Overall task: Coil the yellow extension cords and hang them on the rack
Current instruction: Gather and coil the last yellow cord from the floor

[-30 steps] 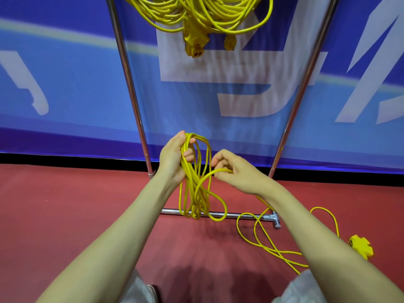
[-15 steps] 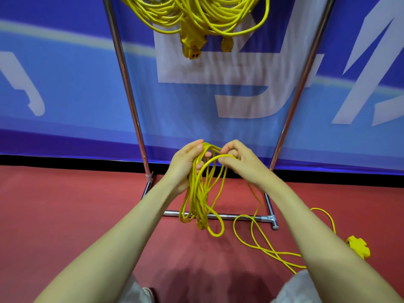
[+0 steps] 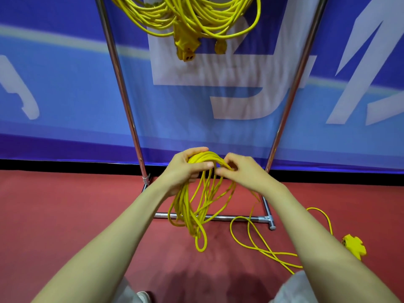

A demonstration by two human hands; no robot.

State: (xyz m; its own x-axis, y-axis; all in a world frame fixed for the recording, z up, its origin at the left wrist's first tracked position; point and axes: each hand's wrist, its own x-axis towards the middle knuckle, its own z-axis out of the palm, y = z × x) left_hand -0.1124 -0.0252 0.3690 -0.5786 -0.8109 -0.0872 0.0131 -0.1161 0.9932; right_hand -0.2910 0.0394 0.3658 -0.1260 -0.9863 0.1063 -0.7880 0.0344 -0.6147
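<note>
My left hand (image 3: 185, 169) grips the top of a bundle of yellow cord loops (image 3: 192, 211) that hang down in front of the rack's bottom bar. My right hand (image 3: 242, 171) pinches a strand at the top of the same bundle, right beside the left hand. The loose rest of the cord (image 3: 258, 243) trails over the red floor to a yellow multi-outlet socket head (image 3: 355, 247) at the right. Coiled yellow cords (image 3: 192, 16) with plug ends hang from the top of the metal rack (image 3: 122, 88).
The rack's two chrome uprights and floor bar (image 3: 240, 218) stand in front of a blue banner wall (image 3: 54, 84). Red floor (image 3: 54, 215) stretches left and right. My knees and a shoe tip show at the bottom edge.
My right hand has brought another loop up to the left hand and now meets it at the top of the bundle. The bundle has more loops and less cord lies on the floor.
</note>
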